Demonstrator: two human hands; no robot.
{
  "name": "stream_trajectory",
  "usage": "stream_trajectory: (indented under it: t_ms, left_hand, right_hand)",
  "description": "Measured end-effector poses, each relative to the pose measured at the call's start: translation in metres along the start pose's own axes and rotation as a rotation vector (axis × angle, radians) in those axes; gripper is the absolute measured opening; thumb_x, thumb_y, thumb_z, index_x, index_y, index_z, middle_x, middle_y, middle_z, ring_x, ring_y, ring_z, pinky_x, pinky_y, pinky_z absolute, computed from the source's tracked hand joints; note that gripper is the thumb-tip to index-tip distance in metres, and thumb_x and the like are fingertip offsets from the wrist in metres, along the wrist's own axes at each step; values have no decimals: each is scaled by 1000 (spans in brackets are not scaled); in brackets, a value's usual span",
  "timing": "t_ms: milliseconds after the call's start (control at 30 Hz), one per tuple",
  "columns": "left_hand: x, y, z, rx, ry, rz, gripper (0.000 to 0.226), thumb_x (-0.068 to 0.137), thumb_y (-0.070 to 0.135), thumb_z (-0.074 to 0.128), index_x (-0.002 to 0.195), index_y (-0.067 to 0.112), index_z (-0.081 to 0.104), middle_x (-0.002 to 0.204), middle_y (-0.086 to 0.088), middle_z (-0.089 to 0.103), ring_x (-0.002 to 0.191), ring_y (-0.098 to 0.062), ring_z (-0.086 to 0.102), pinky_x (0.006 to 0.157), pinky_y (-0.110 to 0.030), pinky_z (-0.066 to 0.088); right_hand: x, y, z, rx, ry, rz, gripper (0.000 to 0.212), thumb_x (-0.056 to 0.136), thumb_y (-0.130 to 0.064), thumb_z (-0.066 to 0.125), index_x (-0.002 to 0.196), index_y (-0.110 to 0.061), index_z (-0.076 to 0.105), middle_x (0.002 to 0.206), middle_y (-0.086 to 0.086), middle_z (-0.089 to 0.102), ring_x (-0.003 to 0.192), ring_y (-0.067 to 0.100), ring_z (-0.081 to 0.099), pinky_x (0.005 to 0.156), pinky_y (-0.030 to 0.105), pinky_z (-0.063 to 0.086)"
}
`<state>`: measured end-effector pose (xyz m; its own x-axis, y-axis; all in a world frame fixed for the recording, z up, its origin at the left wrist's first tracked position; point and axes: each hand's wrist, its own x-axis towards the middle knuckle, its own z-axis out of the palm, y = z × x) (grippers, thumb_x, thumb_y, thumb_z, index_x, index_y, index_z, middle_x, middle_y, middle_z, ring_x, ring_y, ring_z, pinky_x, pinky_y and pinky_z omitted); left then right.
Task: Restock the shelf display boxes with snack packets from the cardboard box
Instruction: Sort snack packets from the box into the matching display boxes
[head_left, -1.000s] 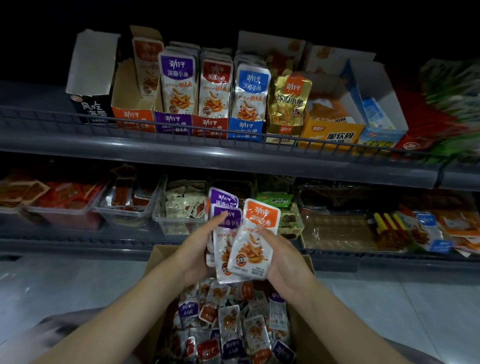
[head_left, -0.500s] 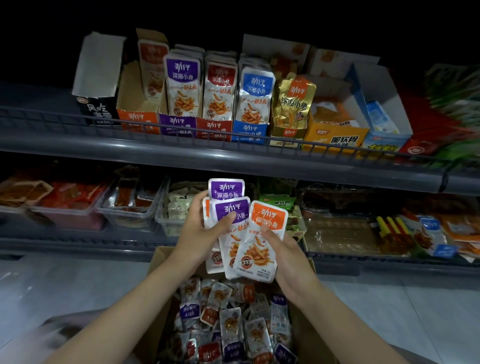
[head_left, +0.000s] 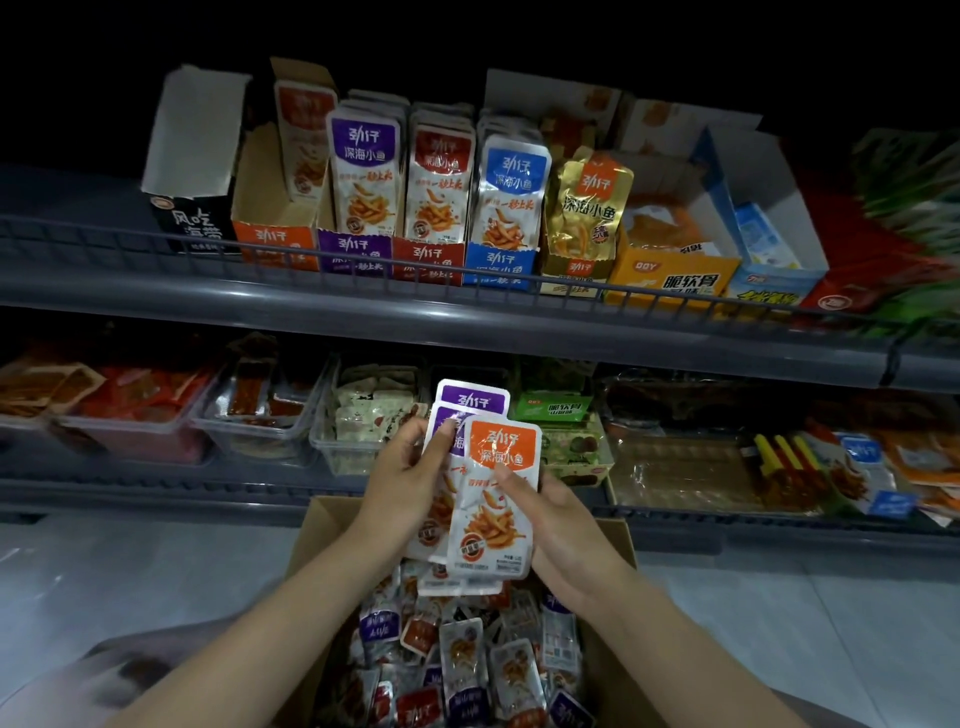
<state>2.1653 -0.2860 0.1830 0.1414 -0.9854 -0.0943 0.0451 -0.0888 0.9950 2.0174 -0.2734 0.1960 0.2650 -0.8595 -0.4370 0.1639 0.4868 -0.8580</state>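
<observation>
My left hand (head_left: 402, 480) and my right hand (head_left: 558, 512) together hold a small stack of snack packets above the open cardboard box (head_left: 322, 525). An orange-topped packet (head_left: 493, 499) lies at the front of the stack, purple-topped packets (head_left: 470, 402) behind it. The box is full of several loose packets (head_left: 467, 654) in purple, red and orange. On the upper shelf stand the display boxes: an orange one (head_left: 275, 244) nearly empty, then purple (head_left: 356, 252), red (head_left: 428, 260) and blue (head_left: 498, 265) ones packed with upright packets.
A wire rail (head_left: 467, 278) runs along the upper shelf's front edge. More display boxes, gold (head_left: 587, 208), yellow (head_left: 670, 280) and light blue (head_left: 763, 244), sit to the right. The lower shelf holds clear plastic tubs (head_left: 260, 415) of other snacks. Grey floor (head_left: 130, 571) flanks the cardboard box.
Both hands have risen slightly with the stack. The orange packet has slid up and left, and now covers more of the purple ones.
</observation>
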Motion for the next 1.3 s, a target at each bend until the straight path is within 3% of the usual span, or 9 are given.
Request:
stream_trajectory:
  t_ms: [200,333,433,600,700,933,1067,1200,1300]
  left_hand:
    - [2,6,1,-209,107,-122,23,97,34,49,104,14,58,91,-10,74,78,-24,72,64,-33,58]
    - [22,26,-24,-271,361,-131,17,99,35,45,95,21,53,78,1,69,61,-9,68,61,-30,49]
    - [35,36,-49,-304,442,-123,18,101,35,41,96,22,52,85,1,66,70,-11,66,63,-31,48]
    - [27,36,-62,-240,300,-246,27,98,40,46,107,17,57,93,-7,71,83,-24,68,73,-37,53]
    - [16,42,-66,-119,199,-136,29,95,42,50,113,21,59,96,-5,73,87,-24,71,84,-46,55]
    - [15,96,-101,-49,135,84,15,90,42,56,102,32,58,96,6,73,91,-10,69,82,-31,51]
    - [24,129,-132,7,94,158,32,71,29,79,97,29,62,87,14,74,78,0,68,64,-15,47]
    - [40,141,-160,35,116,149,45,65,16,87,101,25,61,90,4,75,84,-14,71,75,-29,56]
    - [53,145,-178,10,114,167,45,67,6,84,99,27,60,86,10,75,81,-7,71,70,-22,54]
  right_hand:
    - [1,0,6,-85,-12,-3,27,92,-26,58,115,-13,63,105,6,73,97,23,70,88,40,55]
    - [4,-9,4,-66,65,-67,22,94,-21,57,113,-13,62,106,8,73,94,22,71,82,39,57]
    - [8,-18,2,-43,143,-105,18,94,-22,58,109,-17,63,104,5,73,94,21,70,79,39,56]
    - [16,-39,17,9,212,-165,25,92,-23,59,117,-21,57,101,4,73,91,21,70,76,40,54]
    - [21,-52,41,-1,187,-185,36,92,-23,60,125,-31,49,103,5,72,92,23,70,75,41,56]
    - [38,-91,118,8,160,-347,55,94,-22,57,138,-41,29,115,6,67,95,21,68,72,36,56]
    - [54,-116,153,-18,61,-433,55,94,-18,56,137,-42,31,122,1,63,100,18,67,77,37,57]
    - [72,-131,179,-119,-9,-504,48,94,-14,57,128,-44,41,124,-3,61,99,11,66,77,30,58]
    - [88,-138,194,-112,-26,-458,47,91,-11,62,128,-34,45,114,0,65,96,16,69,79,35,58]
